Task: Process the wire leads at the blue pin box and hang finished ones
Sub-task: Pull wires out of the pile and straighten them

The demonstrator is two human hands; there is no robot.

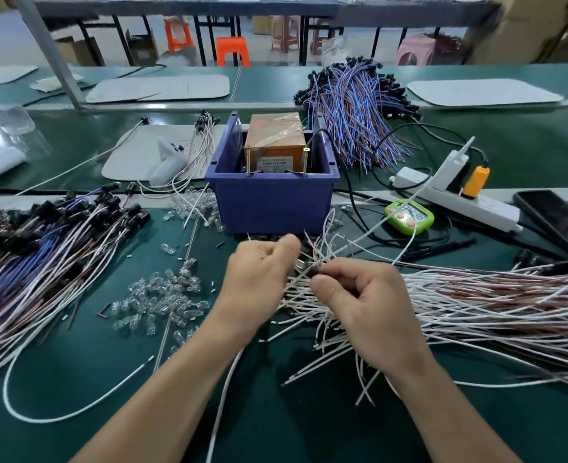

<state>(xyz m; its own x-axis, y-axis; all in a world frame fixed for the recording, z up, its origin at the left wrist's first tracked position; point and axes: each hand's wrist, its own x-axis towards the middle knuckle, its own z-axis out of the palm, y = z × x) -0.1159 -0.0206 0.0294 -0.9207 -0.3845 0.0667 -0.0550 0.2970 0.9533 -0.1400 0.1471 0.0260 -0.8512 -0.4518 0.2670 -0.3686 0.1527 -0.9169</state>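
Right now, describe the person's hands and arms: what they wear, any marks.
The left hand and right hand are bare: no gloves, rings or finger cots. The left forearm and right forearm show no sleeve, watch or wrist strap down to the frame's edge.

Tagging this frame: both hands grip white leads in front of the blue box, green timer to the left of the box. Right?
Wrong side. The head view shows the green timer to the right of the blue box, not the left. The rest stands: left hand and right hand grip white leads in front of the box.
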